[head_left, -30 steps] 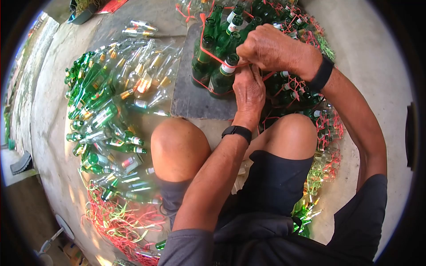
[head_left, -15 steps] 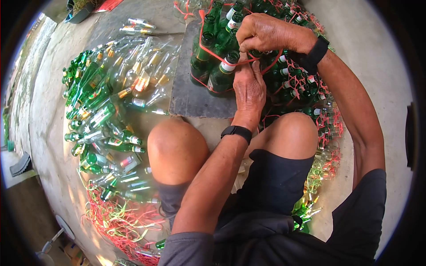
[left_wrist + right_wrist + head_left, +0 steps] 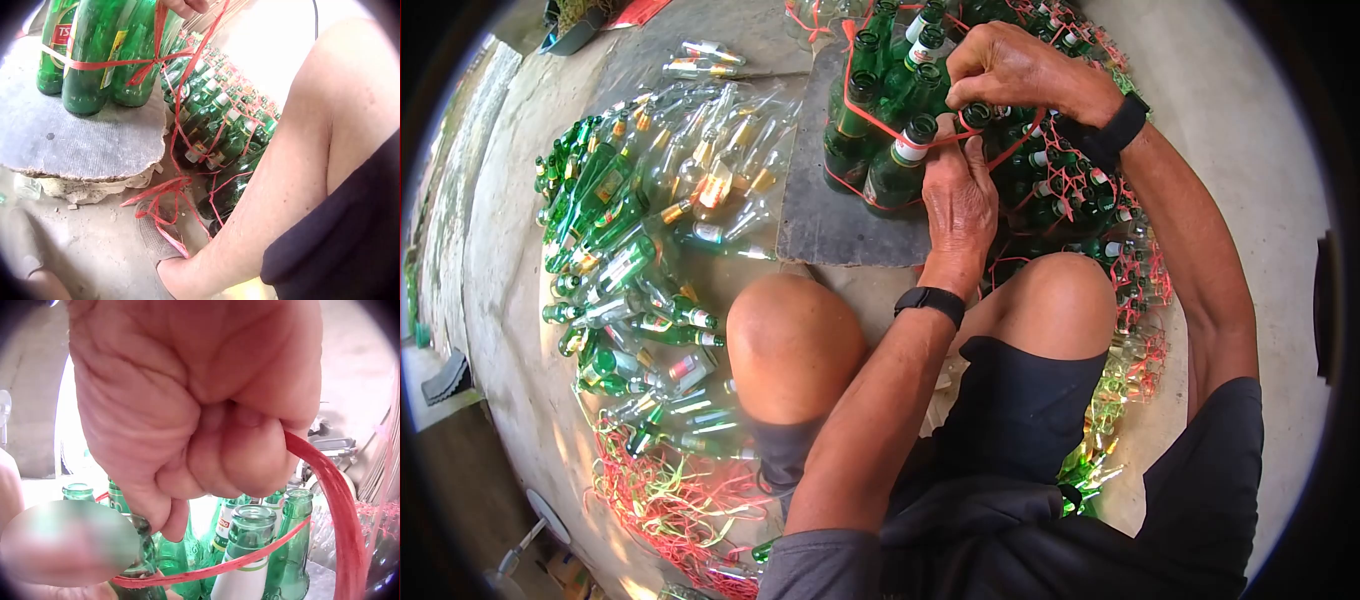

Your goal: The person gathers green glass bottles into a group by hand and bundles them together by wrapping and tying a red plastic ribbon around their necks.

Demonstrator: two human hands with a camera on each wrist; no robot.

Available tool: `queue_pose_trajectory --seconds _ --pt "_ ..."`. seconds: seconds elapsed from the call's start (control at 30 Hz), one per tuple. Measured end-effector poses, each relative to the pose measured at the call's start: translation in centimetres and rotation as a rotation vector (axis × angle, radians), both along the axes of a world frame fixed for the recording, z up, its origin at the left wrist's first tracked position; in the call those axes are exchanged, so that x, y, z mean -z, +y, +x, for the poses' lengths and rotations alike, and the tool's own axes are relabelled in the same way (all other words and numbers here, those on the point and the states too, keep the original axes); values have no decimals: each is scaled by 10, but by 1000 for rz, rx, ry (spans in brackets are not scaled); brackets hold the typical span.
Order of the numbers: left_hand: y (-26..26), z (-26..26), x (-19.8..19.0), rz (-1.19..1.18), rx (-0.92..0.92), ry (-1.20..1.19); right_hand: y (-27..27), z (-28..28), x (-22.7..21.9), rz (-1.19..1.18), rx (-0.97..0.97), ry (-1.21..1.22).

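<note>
A cluster of green glass bottles (image 3: pixel 893 178) stands upright on a dark board (image 3: pixel 840 238), with red plastic strap (image 3: pixel 873 117) round their necks and lower down. At the near right side of this cluster, my left hand (image 3: pixel 960 205) holds the strap beside a bottle neck, most of its fingers hidden in the head view. Its curled fingertips (image 3: pixel 187 6) show at the top of the left wrist view, above a strap knot (image 3: pixel 156 60). Above the bottle tops, my right hand (image 3: pixel 1022 72) is curled into a fist that grips a strap end (image 3: pixel 325 481).
Loose green and clear bottles (image 3: pixel 635 265) lie on the floor at left, beside a heap of red and green strap (image 3: pixel 670 490). Tied bottle bundles (image 3: pixel 1080 200) crowd the right. Red strap (image 3: pixel 165 190) trails over a shoe (image 3: pixel 153 234) near the board.
My right hand has risen and moved slightly right, away from the left hand. A bottle neck and a loop of strap now show between them. My left hand has stayed nearly still.
</note>
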State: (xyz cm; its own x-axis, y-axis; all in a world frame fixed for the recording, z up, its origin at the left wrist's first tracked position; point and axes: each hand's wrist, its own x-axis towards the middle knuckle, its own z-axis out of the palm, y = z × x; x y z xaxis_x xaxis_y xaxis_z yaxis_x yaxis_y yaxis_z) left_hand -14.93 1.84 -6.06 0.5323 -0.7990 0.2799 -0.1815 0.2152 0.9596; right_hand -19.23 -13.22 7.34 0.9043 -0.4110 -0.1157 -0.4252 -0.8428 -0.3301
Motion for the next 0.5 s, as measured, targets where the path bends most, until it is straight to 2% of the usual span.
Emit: queue_pose_trajectory --seconds 0.2,0.3,0.37,0.5 --pt "0 1 0 35 16 20 4 -13 12 -67 38 -76" --pt "-2 2 4 48 36 15 9 -21 25 -155 124 -115" --pt "-6 0 11 -14 -80 -135 10 -29 35 -195 169 -218" --pt "-5 0 11 6 -63 -114 30 -39 44 -211 253 -339"
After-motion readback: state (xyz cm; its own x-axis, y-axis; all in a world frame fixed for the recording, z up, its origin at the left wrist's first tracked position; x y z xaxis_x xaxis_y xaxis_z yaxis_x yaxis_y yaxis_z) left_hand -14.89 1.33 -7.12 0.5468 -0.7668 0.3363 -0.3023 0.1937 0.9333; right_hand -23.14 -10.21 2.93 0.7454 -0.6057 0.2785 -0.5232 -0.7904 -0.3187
